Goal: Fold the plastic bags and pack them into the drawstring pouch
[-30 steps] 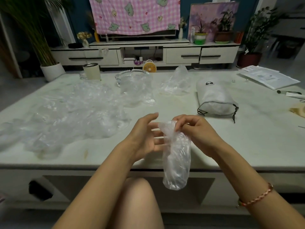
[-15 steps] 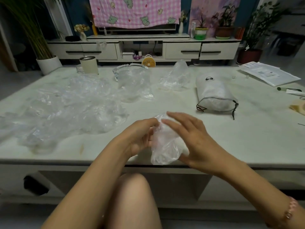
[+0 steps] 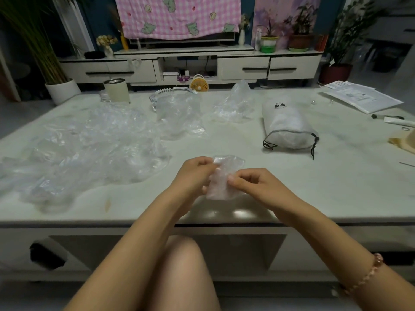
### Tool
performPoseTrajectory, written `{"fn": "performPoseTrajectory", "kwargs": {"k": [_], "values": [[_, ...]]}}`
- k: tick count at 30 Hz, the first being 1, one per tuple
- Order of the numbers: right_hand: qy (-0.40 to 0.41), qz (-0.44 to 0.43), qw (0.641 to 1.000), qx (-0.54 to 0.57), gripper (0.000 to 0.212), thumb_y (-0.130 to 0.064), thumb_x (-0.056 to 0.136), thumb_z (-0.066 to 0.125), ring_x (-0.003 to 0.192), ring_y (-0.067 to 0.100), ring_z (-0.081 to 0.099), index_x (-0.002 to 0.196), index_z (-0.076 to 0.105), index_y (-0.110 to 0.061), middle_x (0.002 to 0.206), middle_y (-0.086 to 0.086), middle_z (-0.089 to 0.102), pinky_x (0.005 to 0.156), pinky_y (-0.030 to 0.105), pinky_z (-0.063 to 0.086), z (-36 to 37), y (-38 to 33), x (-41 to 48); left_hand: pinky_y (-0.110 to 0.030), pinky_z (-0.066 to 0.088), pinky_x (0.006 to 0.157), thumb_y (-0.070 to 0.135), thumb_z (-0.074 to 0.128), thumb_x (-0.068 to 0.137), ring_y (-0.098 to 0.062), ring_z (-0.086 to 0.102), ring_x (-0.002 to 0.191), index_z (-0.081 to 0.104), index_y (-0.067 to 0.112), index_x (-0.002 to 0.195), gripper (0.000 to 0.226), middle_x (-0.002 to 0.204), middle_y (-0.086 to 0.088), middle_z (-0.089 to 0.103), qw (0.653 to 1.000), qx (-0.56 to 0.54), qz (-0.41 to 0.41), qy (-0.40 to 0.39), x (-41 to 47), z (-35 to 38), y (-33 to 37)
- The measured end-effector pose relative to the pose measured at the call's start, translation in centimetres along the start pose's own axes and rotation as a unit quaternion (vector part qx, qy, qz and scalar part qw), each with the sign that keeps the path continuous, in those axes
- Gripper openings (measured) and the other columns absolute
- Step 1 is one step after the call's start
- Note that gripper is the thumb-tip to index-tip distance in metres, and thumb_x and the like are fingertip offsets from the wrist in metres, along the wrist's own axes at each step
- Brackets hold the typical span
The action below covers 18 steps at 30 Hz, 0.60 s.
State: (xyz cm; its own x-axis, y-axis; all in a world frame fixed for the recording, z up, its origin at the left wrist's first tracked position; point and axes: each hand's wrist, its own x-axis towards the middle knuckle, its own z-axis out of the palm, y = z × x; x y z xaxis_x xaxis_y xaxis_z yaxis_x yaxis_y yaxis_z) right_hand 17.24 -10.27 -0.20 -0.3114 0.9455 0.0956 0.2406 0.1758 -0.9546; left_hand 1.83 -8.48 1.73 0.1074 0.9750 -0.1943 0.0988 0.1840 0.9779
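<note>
Folded plastic bag point(image 3: 222, 187) over the table's point(image 3: 314, 187) near edge: left hand point(image 3: 193, 173) pinches its upper-left corner, right hand point(image 3: 253, 185) its right edge. Probably featherlight, limp and slippery, so grip the creased edges. Drawstring pouch point(image 3: 287, 126) lies at 1 o'clock.

Clear plastic bags point(image 3: 89, 149), white drawstring pouch point(image 3: 285, 126) with black cord point(image 3: 313, 147) — pink-checked cloth point(image 3: 179, 16), yellow fan point(image 3: 199, 84), pale table point(image 3: 336, 176)
</note>
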Motion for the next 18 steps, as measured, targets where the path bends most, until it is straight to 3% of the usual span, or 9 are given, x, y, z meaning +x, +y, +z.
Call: {"fn": "performPoseTrajectory", "kwargs": {"k": [3, 6, 8, 11, 14, 16, 18], "values": [[0.072, 0.036, 0.997, -0.005, 0.021, -0.012, 0.087, 0.063, 0.065, 0.011, 0.054, 0.067, 0.063, -0.006, 0.066, 0.008, 0.061, 0.068, 0.023, 0.041, 0.45, 0.19, 0.43, -0.037, 0.054, 0.077, 0.017, 0.054, 0.089, -0.023, 0.066, 0.078, 0.063, 0.005, 0.105, 0.022, 0.097, -0.012, 0.066, 0.997, -0.05, -0.023, -0.056, 0.08, 0.1, 0.13], [0.115, 0.042, 0.992, -0.005, 0.015, -0.009, 0.085, 0.064, 0.067, 0.017, 0.054, 0.071, 0.06, -0.004, 0.068, 0.013, 0.06, 0.069, 0.029, 0.041, 0.59, 0.43, 0.76, -0.042, 0.053, 0.091, 0.033, 0.075, 0.062, -0.024, 0.067, 0.1, 0.061, 0.006, 0.112, 0.058, 0.111, -0.014, 0.067, 0.994, -0.017, -0.026, -0.107, -0.25, 0.02, 0.26], [0.116, 0.038, 0.993, -0.007, 0.015, -0.015, 0.085, 0.066, 0.067, 0.017, 0.055, 0.074, 0.062, -0.005, 0.068, 0.011, 0.062, 0.069, 0.029, 0.042, 0.46, 0.32, 0.62, -0.041, 0.052, 0.092, 0.026, 0.074, 0.06, -0.02, 0.065, 0.1, 0.062, 0.012, 0.104, 0.048, 0.11, -0.009, 0.066, 0.995, 0.055, -0.003, -0.082, -0.47, 0.16, 0.23], [0.125, 0.032, 0.992, 0.005, 0.015, -0.018, 0.085, 0.067, 0.069, 0.012, 0.057, 0.077, 0.065, -0.006, 0.073, 0.007, 0.064, 0.071, 0.026, 0.044, 0.59, 0.24, 0.17, -0.04, 0.054, 0.084, 0.006, 0.059, 0.083, -0.019, 0.062, 0.091, 0.061, 0.014, 0.095, 0.014, 0.104, -0.009, 0.063, 0.996, 0.084, 0.035, -0.02, -0.35, 0.2, 0.23], [0.185, 0.063, 0.98, -0.025, 0.026, -0.022, 0.08, 0.072, 0.088, 0.007, 0.057, 0.101, 0.059, -0.014, 0.102, -0.004, 0.06, 0.073, 0.018, 0.046, 0.4, 0.74, 0.2, -0.04, 0.059, 0.074, -0.003, 0.051, 0.088, -0.023, 0.064, 0.086, 0.061, 0.003, 0.101, 0.018, 0.109, -0.019, 0.062, 0.998, 0.042, 0.029, -0.027, -0.43, 0.06, 0.38], [0.146, 0.11, 0.979, 0.085, 0.041, -0.014, 0.081, 0.071, 0.101, 0.015, 0.06, 0.117, 0.052, -0.012, 0.117, 0.001, 0.059, 0.08, 0.026, 0.052, 0.06, 0.72, 0.45, -0.037, 0.06, 0.067, -0.006, 0.05, 0.087, -0.025, 0.065, 0.082, 0.061, 0.002, 0.099, 0.018, 0.107, -0.023, 0.063, 0.998, 0.037, 0.028, -0.04, -0.63, -0.04, 0.44], [0.073, 0.134, 0.955, 0.254, 0.038, -0.004, 0.083, 0.064, 0.097, 0.023, 0.065, 0.12, 0.055, -0.005, 0.115, 0.013, 0.065, 0.078, 0.03, 0.053, -0.05, 0.45, 0.64, -0.032, 0.059, 0.062, -0.007, 0.051, 0.087, -0.026, 0.066, 0.076, 0.061, 0.003, 0.095, 0.016, 0.101, -0.023, 0.064, 0.998, 0.037, 0.03, -0.044, -0.69, -0.07, 0.38]]}}
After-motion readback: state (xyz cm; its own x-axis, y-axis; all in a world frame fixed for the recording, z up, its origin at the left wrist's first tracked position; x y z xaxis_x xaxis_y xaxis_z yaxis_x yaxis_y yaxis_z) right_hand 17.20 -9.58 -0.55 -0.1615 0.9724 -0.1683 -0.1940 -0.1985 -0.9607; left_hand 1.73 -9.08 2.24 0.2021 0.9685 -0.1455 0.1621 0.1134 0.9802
